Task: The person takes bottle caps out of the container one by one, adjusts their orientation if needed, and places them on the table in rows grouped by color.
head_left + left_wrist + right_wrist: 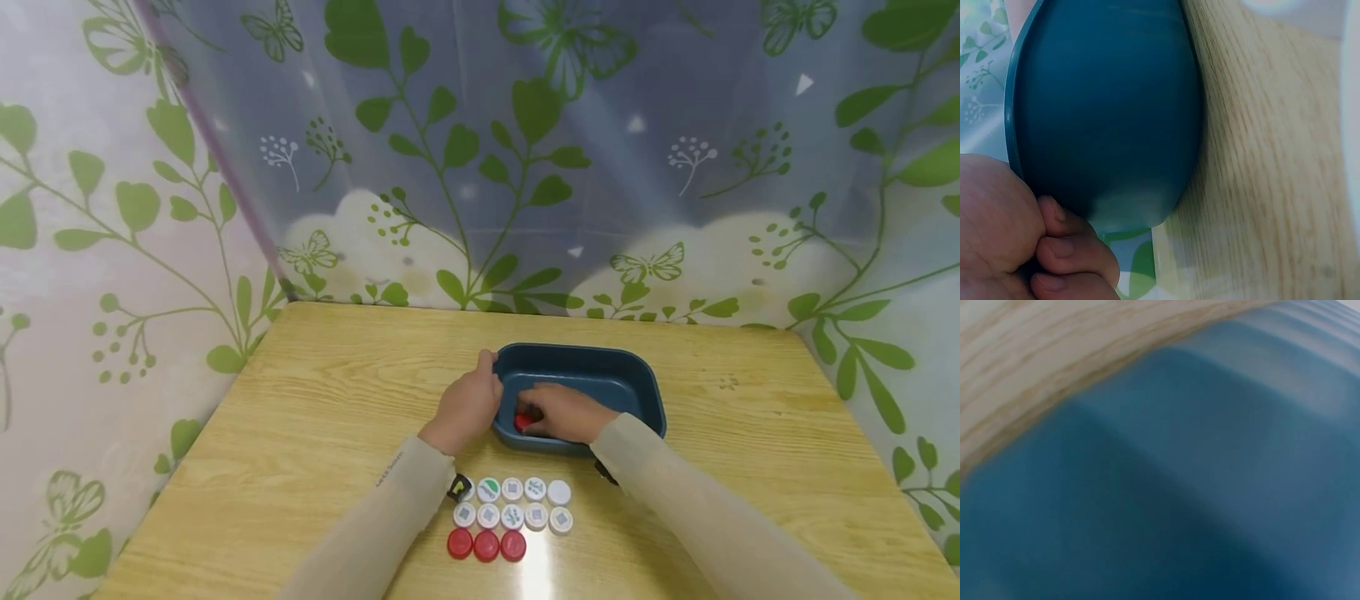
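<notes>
A dark blue plastic basin (577,446) with rounded corners stands on the table. At its left end my left hand (467,406) grips the rim. The left wrist view shows curled fingers (1075,256) at the end of the basin's outer wall (1104,106). My right hand (564,412) reaches down inside the basin, its fingers curled round a red bottle cap (523,422) near the left front corner. That cap is partly covered by the fingers. Only the basin's blurred side (1166,469) fills most of the right wrist view; the right hand is out of sight there.
In front of the basin lie two rows of white bottle caps (512,516), several with printed tops. Nearer me is a row of three red bottle caps (486,547). The wooden table (322,400) ends at a leaf-patterned curtain (450,208) behind and at both sides.
</notes>
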Demonstrator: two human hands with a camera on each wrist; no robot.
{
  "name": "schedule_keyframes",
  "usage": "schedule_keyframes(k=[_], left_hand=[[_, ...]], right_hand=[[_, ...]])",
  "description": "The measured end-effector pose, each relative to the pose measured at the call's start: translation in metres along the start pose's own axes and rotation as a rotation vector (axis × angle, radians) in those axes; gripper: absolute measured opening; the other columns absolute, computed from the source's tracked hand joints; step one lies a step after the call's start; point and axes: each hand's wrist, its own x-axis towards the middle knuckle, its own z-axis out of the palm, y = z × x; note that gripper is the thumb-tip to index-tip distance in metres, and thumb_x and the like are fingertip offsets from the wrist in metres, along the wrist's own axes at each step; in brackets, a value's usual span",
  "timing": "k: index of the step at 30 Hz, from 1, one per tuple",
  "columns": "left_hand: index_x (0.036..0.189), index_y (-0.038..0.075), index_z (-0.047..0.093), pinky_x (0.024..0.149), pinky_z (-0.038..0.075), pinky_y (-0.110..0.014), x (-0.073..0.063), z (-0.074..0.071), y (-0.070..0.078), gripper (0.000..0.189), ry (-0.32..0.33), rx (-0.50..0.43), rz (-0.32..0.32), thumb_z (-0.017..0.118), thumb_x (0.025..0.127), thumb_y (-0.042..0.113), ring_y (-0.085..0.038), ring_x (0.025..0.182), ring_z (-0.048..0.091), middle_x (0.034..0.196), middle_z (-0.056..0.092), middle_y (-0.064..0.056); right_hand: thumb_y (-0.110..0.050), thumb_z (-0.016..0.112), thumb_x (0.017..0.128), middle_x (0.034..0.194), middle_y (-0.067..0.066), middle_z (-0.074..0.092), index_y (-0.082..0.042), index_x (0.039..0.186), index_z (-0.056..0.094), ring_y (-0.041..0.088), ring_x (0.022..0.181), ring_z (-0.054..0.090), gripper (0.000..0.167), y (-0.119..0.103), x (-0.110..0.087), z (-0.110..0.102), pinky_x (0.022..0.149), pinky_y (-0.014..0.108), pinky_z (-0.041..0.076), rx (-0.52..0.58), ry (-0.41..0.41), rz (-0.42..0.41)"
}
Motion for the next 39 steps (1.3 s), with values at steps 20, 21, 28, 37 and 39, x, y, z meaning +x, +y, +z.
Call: schedule_keyframes(k=[20, 21, 28, 37, 39], left_hand=[[0.141, 0.002, 0.041, 0.051, 0.041, -0.033, 0.002, 0.000, -0.005, 0.035, -0.035, -0.013, -0.014, 0.047, 0.110, 0.016, -0.021, 0.056, 0.054, 0.067, 0.055, -0.006], [0.141, 0.003, 0.041, 0.051, 0.041, -0.033, 0.002, 0.000, -0.004, 0.035, -0.028, -0.014, -0.010, 0.047, 0.110, 0.016, -0.021, 0.055, 0.054, 0.067, 0.055, -0.006], [0.144, 0.005, 0.039, 0.052, 0.041, -0.033, 0.001, 0.001, 0.000, 0.036, -0.035, 0.001, -0.044, 0.045, 0.110, 0.017, -0.020, 0.056, 0.054, 0.068, 0.056, -0.005], [0.145, 0.004, 0.038, 0.049, 0.036, -0.031, 0.000, 0.001, 0.000, 0.037, -0.014, -0.014, -0.015, 0.045, 0.110, 0.015, -0.018, 0.052, 0.049, 0.064, 0.052, -0.003], [0.145, 0.003, 0.038, 0.049, 0.037, -0.031, 0.000, 0.000, 0.000, 0.037, -0.012, -0.015, -0.016, 0.045, 0.110, 0.015, -0.018, 0.052, 0.050, 0.064, 0.052, -0.003]], right_hand=[[-0.018, 0.074, 0.090, 0.106, 0.000, 0.060, -0.011, 0.114, 0.069, 0.013, 0.087, 0.053, 0.025, -0.051, -0.042, -0.018, 0.076, 0.029, 0.052, -0.310, 0.396, -0.182], [-0.018, 0.075, 0.089, 0.107, 0.000, 0.060, -0.011, 0.113, 0.069, 0.013, 0.089, 0.053, 0.026, -0.057, -0.051, -0.015, 0.079, 0.029, 0.052, -0.327, 0.395, -0.220], [-0.028, 0.081, 0.087, 0.103, -0.007, 0.060, -0.017, 0.114, 0.066, 0.009, 0.092, 0.053, 0.033, -0.081, -0.107, 0.023, 0.086, 0.028, 0.051, -0.340, 0.186, -0.285], [-0.027, 0.072, 0.097, 0.099, -0.013, 0.061, -0.026, 0.105, 0.064, 0.006, 0.092, 0.053, 0.011, -0.079, -0.137, 0.053, 0.088, 0.026, 0.050, -0.395, 0.066, -0.387], [-0.028, 0.071, 0.099, 0.102, -0.012, 0.063, -0.025, 0.108, 0.066, 0.007, 0.095, 0.054, 0.011, -0.078, -0.139, 0.055, 0.090, 0.026, 0.050, -0.418, 0.065, -0.395]])
